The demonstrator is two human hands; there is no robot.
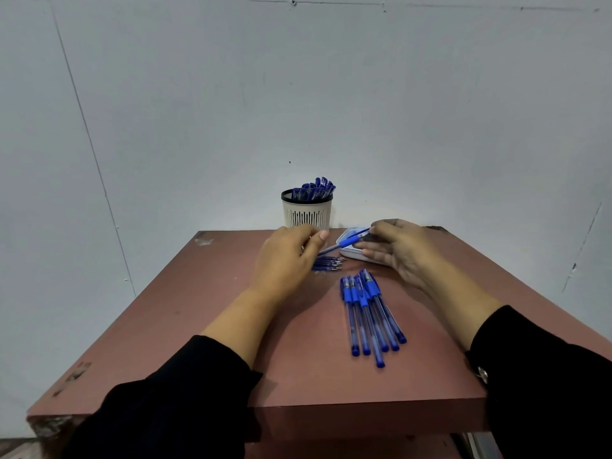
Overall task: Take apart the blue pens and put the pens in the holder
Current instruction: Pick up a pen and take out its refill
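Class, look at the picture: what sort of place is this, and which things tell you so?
Probably a plain indoor work corner: a worn brown table against a bare white wall, with a holder of blue pens.

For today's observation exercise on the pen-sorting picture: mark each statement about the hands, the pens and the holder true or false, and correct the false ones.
1. The holder is empty. False: blue pens stand in it.
2. Both hands grip one pen. True: left hand and right hand hold its ends.
3. The row of pens lies on the table. True.
4. The holder lies tipped over. False: it stands upright at the far edge.
5. The loose refills lie in the holder. False: they lie on the table.
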